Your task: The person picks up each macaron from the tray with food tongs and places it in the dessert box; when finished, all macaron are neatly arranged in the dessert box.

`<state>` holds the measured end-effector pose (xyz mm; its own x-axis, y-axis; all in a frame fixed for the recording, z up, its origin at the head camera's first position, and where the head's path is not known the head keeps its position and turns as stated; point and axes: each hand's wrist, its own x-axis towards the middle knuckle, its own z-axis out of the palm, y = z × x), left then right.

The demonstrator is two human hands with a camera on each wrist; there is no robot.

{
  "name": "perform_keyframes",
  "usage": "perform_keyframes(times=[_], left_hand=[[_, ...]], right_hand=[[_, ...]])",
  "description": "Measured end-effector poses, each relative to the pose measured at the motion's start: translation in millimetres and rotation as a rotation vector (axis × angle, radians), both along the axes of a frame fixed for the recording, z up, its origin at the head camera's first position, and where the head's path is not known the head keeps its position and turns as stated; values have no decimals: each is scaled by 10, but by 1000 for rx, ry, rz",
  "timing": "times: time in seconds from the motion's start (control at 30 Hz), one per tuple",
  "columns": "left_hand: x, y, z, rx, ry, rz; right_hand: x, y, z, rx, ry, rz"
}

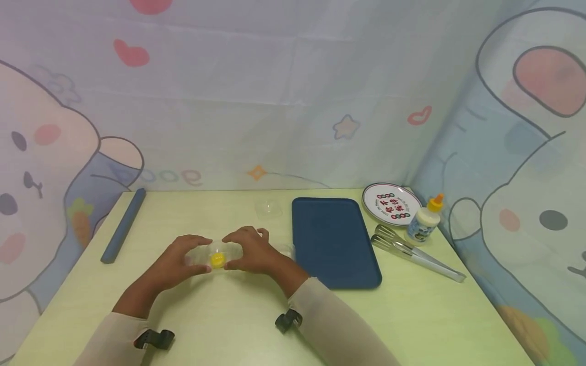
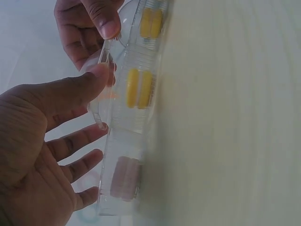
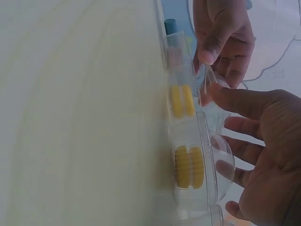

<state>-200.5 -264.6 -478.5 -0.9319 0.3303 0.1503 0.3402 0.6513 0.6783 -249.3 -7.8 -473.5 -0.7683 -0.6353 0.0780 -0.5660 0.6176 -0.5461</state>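
Note:
A row of small clear plastic boxes stands on the table, each holding a macaron. Between the hands is the middle box, with a yellow macaron [image 1: 217,260] inside. My left hand [image 1: 176,262] and right hand [image 1: 254,250] pinch opposite sides of a clear domed lid [image 2: 96,106] above that box. Whether the lid is seated cannot be told. To the left, under the left hand, a box holds a pink macaron [image 2: 125,179]. Another yellow macaron [image 3: 189,167] sits in the box by the right hand, with a clear dome [image 3: 225,162] over it.
Another clear plastic piece [image 1: 268,208] lies behind the hands. A dark blue tray [image 1: 336,244] is to the right, then a plate [image 1: 373,195], metal tongs [image 1: 416,254] and a yellow-capped bottle [image 1: 423,223]. A blue-grey bar [image 1: 123,226] lies at the left edge.

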Motion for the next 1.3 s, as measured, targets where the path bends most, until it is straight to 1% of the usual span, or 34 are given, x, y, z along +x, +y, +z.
perform_keyframes(times=[0.07,0.3,0.43,0.67,1.0,1.2,1.3], left_hand=[[-1,8,-15,4,8,-1],[18,3,-64,-53,29,27],[10,9,-69,-67,41,35],[10,21,-87,-86,29,51],[3,62,-76,-118,65,65],[2,70,-89,-110,65,67],[8,73,-109,-123,63,63]], right_hand=[[-4,2,-18,6,-6,-5],[2,-17,-66,26,-15,-14],[10,-26,-73,37,-13,-18],[33,-39,-82,68,4,-37],[40,-45,-61,64,7,-61],[38,-67,-78,64,9,-87],[38,-79,-81,75,10,-96]])
